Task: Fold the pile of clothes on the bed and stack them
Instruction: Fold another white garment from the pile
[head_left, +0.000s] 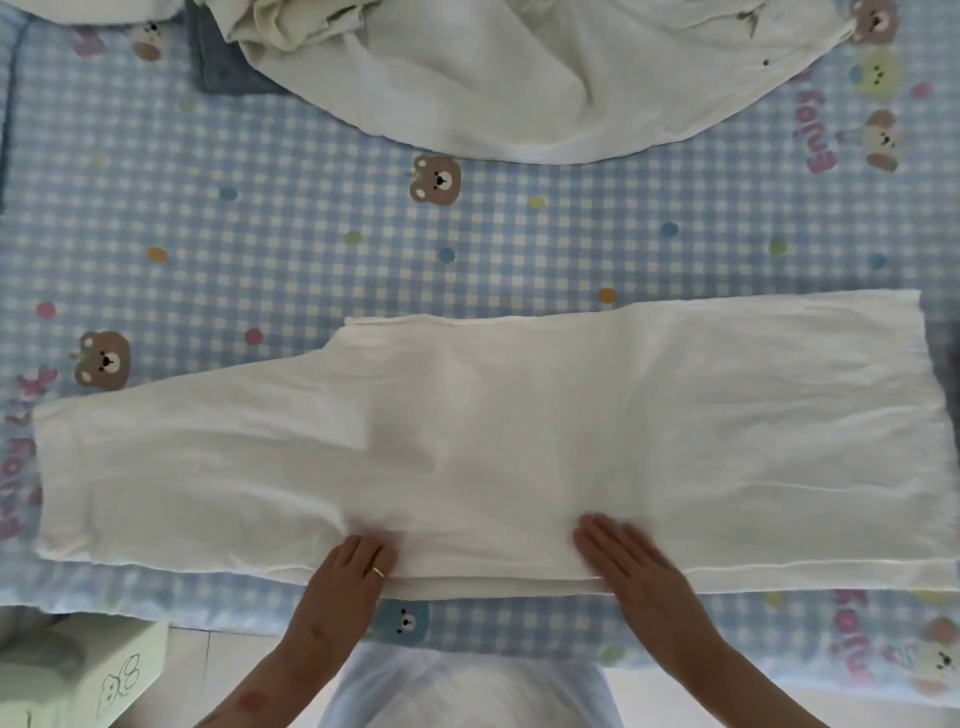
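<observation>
A white garment (493, 447) lies flat across the bed (234, 234), stretching well out to either side of both hands, with its near edge folded into layers right under them. The left hand (353, 571) rests on that near edge with its fingers bent at the knuckles and pressed into the cloth, a ring (377, 572) on one finger; it presses rather than grips. The right hand (623, 558) lies palm down on the same edge, fingers straight and together, holding nothing. The two hands are apart, with bare cloth between them. Beyond the hands, at the far side of the bed, lies a rumpled pile of white clothes (519, 78), partly covering a grey-blue cloth (228, 73). Near the left forearm, off the bed, stands a pale box (104, 670).
</observation>
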